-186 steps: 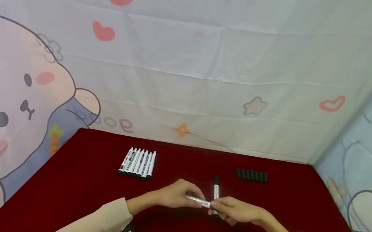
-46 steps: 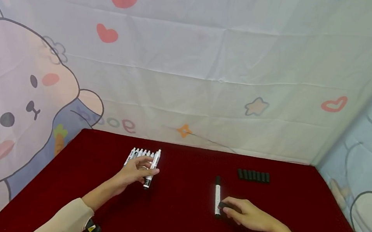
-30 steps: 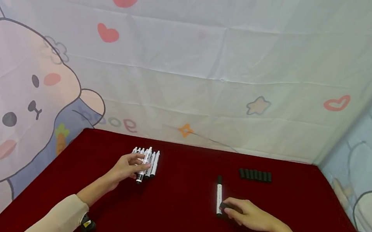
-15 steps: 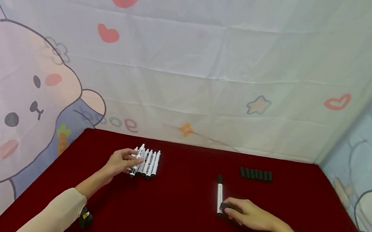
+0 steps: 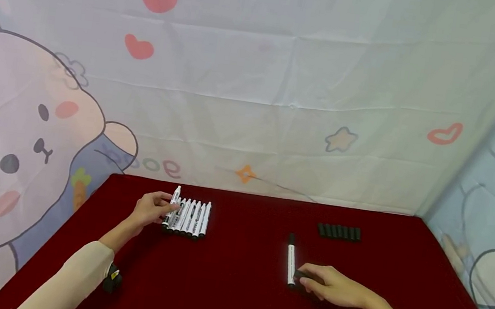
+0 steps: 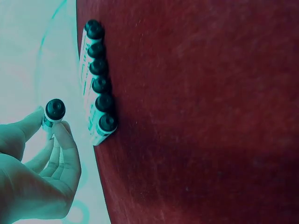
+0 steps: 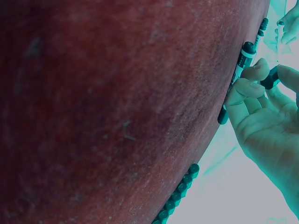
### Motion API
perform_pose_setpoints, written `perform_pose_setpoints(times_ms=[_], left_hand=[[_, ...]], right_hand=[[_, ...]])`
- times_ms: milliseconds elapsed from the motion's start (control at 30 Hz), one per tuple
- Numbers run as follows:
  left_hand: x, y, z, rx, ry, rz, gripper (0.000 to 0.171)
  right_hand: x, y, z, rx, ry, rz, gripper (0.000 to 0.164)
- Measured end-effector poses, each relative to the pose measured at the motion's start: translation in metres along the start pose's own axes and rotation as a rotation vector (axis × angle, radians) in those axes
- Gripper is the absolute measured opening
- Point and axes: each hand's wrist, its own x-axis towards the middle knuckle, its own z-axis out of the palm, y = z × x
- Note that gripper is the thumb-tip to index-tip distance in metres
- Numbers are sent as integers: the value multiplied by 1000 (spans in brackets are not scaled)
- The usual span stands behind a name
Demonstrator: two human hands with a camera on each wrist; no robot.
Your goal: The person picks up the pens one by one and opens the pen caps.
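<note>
Thumb and fingers of my left hand pinch an uncapped white marker, its white tip pointing away. That marker is at the left end of a row of uncapped markers lying side by side. In the left wrist view the held marker's black end appears raised and apart from the row. My right hand pinches a small black marker cap between thumb and fingers. Just left of that hand lies a capped white marker, its black cap facing the back.
A row of several black caps lies at the back right of the dark red tablecloth. Behind the table hangs a pale printed curtain, close to the back edge.
The cap and the held marker came apart after both hands met in the middle. My left hand then carried the marker leftward across the row. The right hand stayed almost still lately.
</note>
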Motion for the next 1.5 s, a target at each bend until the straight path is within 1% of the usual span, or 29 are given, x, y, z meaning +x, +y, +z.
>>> perform_pose_setpoints(times_ms=[67, 200, 367, 500, 700, 833, 1000, 1267, 1500], left_hand=[[2, -1, -1, 20, 5, 5, 56], [5, -4, -3, 46, 23, -12, 52], [7, -10, -4, 60, 24, -31, 50], [9, -15, -5, 77, 25, -42, 51], [14, -21, -6, 96, 19, -40, 51], [16, -22, -6, 122, 22, -35, 49], [15, -22, -5, 153, 15, -30, 49], [15, -23, -4, 158, 2, -25, 51], [16, -24, -3, 168, 10, -20, 48]], right_hand=[[0, 0, 0, -1, 0, 3, 22], [-1, 0, 1, -4, 2, 13, 21], [-4, -1, 1, -10, 2, 27, 22], [-6, -1, 1, -16, 3, 27, 22], [-7, 2, 1, -7, 3, 16, 21], [-8, 4, 1, -5, 2, 9, 20], [-9, 5, 2, -9, 1, 5, 20], [-9, 3, 0, -8, -1, 6, 21], [-10, 4, 0, -1, 4, 17, 22]])
